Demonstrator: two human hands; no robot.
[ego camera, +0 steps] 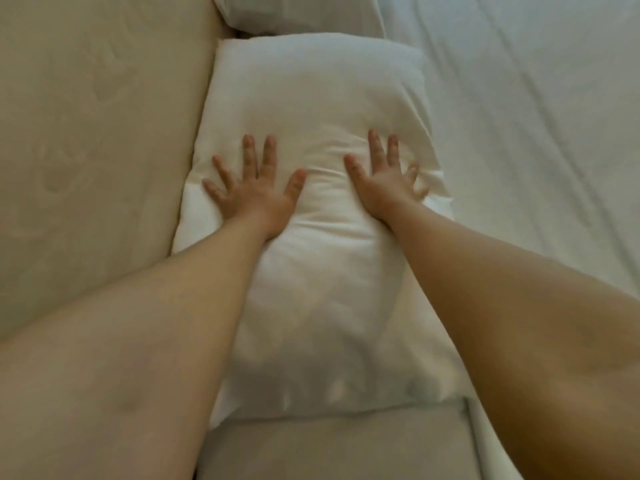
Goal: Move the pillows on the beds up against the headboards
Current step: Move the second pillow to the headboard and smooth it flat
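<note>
A white pillow (311, 109) lies lengthwise along the beige padded headboard (97, 133), its left edge touching it. My left hand (252, 188) presses flat on the pillow's middle with fingers spread. My right hand (384, 178) presses flat beside it, nearer the pillow's right edge, fingers also spread. Both palms dent the fabric and neither hand grips it. A second white pillow (298, 12) sits just beyond, at the top of the view, also against the headboard.
The white bed sheet (526, 116) spreads to the right of the pillows, with a few creases. A beige padded surface (339, 445) lies below the near end of the pillow.
</note>
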